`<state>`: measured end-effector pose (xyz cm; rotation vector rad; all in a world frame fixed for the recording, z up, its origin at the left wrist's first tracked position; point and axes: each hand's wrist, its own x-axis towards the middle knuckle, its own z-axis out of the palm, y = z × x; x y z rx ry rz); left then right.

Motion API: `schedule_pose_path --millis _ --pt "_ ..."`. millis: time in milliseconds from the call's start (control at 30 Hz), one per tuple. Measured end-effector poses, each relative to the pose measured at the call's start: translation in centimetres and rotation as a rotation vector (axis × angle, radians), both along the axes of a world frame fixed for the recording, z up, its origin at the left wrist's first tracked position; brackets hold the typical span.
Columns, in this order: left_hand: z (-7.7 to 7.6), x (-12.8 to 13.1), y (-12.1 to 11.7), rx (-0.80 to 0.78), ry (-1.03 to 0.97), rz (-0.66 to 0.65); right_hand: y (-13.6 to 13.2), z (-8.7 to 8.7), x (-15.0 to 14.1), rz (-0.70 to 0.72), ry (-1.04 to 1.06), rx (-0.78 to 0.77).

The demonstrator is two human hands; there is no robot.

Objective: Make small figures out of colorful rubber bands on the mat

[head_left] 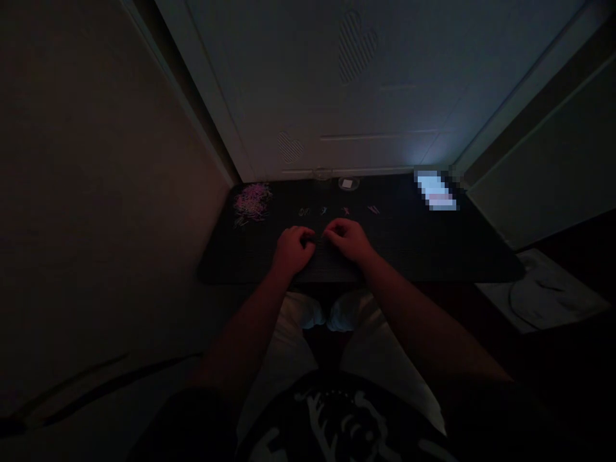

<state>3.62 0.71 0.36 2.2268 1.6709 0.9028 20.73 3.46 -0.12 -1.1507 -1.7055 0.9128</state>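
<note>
Above the dark table (409, 250), my left hand (294, 249) is curled with thumb and fingers drawn together. Close to its right is my right hand (349, 240), its thumb and forefinger pinched, the fingertips a small gap from the left ones. Whatever the fingers hold is too small and dim to make out. Just beyond the hands lies a row of little thin pieces: a pale group (305, 212), a bluish-white group (324, 210), a reddish group (345, 210) and a pinkish pair (374, 209).
A heap of thin pink and pale pieces (251, 202) covers the table's far left corner. Two small clear round containers (348, 184) (322, 173) stand at the back edge. On the right glows a blurred screen (436, 190). A white panel with hearts (409, 96) rises behind the table.
</note>
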Motion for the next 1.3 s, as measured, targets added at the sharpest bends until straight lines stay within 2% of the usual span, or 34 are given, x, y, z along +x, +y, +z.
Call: schedule_pose_path --millis 167,300,500,600,900,1300 --pt "-0.15 0.22 0.11 -0.023 0.082 0.036 -0.23 0.14 -0.14 -0.179 -0.171 0.144" --pt "0.01 0.2 0.16 -0.043 0.092 -0.006 -0.29 0.13 -0.34 -0.201 -0.359 0.244" --pt "0.15 0.28 0.15 -0.026 0.093 -0.022 -0.25 0.06 -0.44 -0.261 -0.506 0.276" --pt "0.1 0.23 0.23 -0.013 0.053 -0.034 -0.2 0.0 -0.33 -0.228 -0.491 0.274" --pt "-0.11 -0.02 0.41 -0.002 -0.06 -0.063 -0.39 0.26 -0.01 0.019 -0.384 0.246" --pt "0.06 0.02 0.16 -0.062 -0.086 -0.056 -0.38 0.32 -0.01 -0.02 -0.335 0.195"
